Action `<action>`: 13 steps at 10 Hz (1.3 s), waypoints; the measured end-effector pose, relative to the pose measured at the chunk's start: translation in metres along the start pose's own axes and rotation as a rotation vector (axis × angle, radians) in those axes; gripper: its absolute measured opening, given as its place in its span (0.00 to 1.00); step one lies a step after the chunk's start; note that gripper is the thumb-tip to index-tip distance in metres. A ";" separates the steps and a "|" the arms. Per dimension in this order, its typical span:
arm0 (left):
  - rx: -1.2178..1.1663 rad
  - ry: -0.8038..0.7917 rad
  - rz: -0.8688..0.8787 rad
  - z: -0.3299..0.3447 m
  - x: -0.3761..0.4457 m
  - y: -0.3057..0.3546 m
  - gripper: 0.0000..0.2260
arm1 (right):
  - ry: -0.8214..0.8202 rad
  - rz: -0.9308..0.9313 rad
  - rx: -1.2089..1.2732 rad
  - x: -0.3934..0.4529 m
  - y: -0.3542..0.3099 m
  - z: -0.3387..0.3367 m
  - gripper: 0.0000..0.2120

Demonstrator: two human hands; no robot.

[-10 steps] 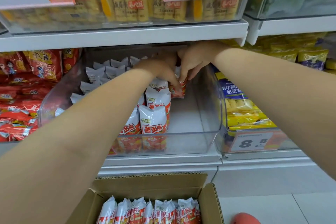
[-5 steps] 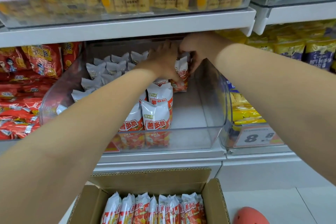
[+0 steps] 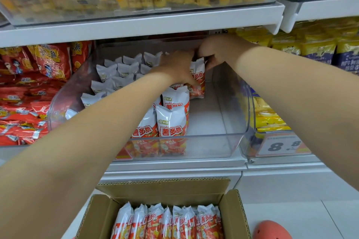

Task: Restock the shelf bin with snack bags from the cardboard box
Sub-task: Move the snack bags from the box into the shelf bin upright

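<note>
Clear plastic shelf bin (image 3: 194, 147), half filled, with both my hands at its back.

Its left side and middle are packed with upright snack bags (image 3: 172, 120); the right side is bare floor. Below it the cardboard box (image 3: 233, 217) holds a full row of bags (standing on end). At the bin's back one bag (image 3: 199, 77) stands upright just beyond my fingers: my left hand (image 3: 174, 68) grips its left side, my right hand (image 3: 215, 52) pinches its top, nearer the open lane.
</note>
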State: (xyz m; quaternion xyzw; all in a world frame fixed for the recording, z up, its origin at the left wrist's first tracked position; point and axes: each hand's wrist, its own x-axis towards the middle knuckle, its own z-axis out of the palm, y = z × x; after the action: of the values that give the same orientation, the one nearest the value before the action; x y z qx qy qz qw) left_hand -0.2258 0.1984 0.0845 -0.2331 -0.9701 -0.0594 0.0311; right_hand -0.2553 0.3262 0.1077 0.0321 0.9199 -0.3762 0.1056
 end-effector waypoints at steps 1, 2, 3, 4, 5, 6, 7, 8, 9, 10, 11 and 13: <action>0.002 -0.032 -0.018 -0.001 0.001 -0.001 0.45 | -0.041 -0.006 -0.035 -0.003 0.001 -0.001 0.07; 0.028 -0.048 -0.036 -0.001 0.003 -0.002 0.45 | -0.001 -0.082 -0.125 -0.007 0.004 0.000 0.07; -0.017 -0.051 -0.044 -0.002 0.004 -0.005 0.40 | 0.058 -0.109 -0.136 -0.005 0.005 0.001 0.12; -0.053 0.006 -0.027 -0.004 0.002 -0.006 0.33 | 0.226 -0.125 -0.116 -0.005 0.001 0.006 0.15; -0.055 0.025 -0.039 -0.002 0.000 -0.009 0.34 | 0.420 -0.100 -0.125 -0.022 -0.002 0.013 0.09; -0.082 0.066 -0.064 -0.010 -0.014 -0.011 0.34 | 0.430 -0.197 -0.120 -0.046 -0.004 0.013 0.16; -0.179 0.181 -0.091 -0.027 -0.054 -0.008 0.29 | 0.441 -0.273 0.216 -0.095 -0.003 0.021 0.15; -0.286 0.369 -0.011 -0.038 -0.128 -0.002 0.18 | 0.463 -0.543 0.270 -0.160 0.005 0.039 0.14; -0.303 0.522 0.102 -0.033 -0.209 0.004 0.11 | 0.440 -0.760 0.118 -0.225 0.023 0.067 0.10; -0.191 0.513 0.204 -0.005 -0.272 0.010 0.07 | 0.270 -0.894 -0.069 -0.280 0.048 0.111 0.08; -0.103 0.344 0.261 0.043 -0.316 0.013 0.05 | -0.027 -0.822 -0.367 -0.303 0.078 0.158 0.08; -0.163 -0.214 -0.021 0.156 -0.356 0.007 0.10 | -0.570 -0.268 -0.745 -0.287 0.135 0.230 0.12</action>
State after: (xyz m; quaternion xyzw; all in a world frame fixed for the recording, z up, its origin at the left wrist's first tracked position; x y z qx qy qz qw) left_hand 0.0886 0.0651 -0.1006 -0.2299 -0.9622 -0.1131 -0.0923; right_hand 0.0823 0.2679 -0.0820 -0.2310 0.9224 -0.0255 0.3085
